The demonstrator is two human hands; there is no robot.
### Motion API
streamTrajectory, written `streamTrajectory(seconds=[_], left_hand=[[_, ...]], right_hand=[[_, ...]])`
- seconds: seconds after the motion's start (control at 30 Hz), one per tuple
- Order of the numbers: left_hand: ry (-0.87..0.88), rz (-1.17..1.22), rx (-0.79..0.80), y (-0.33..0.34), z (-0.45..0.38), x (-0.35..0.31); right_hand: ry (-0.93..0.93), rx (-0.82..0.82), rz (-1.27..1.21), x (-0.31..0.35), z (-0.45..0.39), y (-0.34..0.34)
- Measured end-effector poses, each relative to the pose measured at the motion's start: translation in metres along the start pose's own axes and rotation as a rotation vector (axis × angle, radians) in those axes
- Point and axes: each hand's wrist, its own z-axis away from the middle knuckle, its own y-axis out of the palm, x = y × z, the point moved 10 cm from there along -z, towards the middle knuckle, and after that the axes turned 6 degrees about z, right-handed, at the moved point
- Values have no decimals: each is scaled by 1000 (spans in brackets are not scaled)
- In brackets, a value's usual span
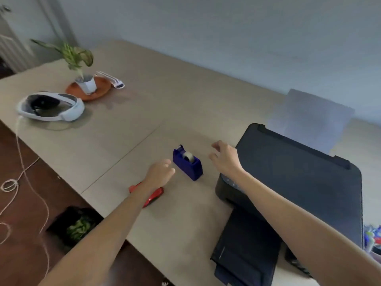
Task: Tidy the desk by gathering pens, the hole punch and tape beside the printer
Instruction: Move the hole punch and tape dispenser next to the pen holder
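Observation:
A blue tape dispenser (188,165) with a clear roll stands on the beige desk (144,124), just left of the black printer (292,178). My left hand (160,173) hovers beside its left end, fingers loosely curled and holding nothing. My right hand (224,156) hangs to the dispenser's right, near the printer's corner, fingers spread and empty. A red hole punch (153,196) lies under my left wrist, partly hidden by the forearm. Two white pens (112,79) lie at the far left next to a plant saucer.
A potted plant (86,83) on an orange saucer and a white headset (50,107) sit at the desk's far left. A cable (22,166) trails to the floor. A dark bin (77,225) stands below the desk edge. Colourful items (373,238) show at the right edge.

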Motion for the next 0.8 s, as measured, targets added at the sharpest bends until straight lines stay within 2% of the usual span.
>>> streamTrajectory(seconds=[0.07, 0.17, 0.23, 0.33, 0.57, 0.7, 0.8], left_hand=[[-65, -150, 4, -13, -10, 47], [-164, -243, 124, -11, -21, 102], [-185, -279, 212, -4, -28, 123], [-201, -308, 257, 0, -41, 139], [-177, -330, 302, -3, -51, 139], [-114, -318, 380, -13, -37, 110], [4, -345, 490, -18, -19, 66]], right_hand=[[65, 103, 36, 7, -15, 44], [149, 228, 125, 5, -32, 97], [202, 280, 162, -2, -42, 122], [244, 322, 228, -14, -53, 146], [219, 311, 320, -19, -63, 156], [223, 307, 145, -2, -63, 137], [209, 239, 33, 13, -55, 95]])
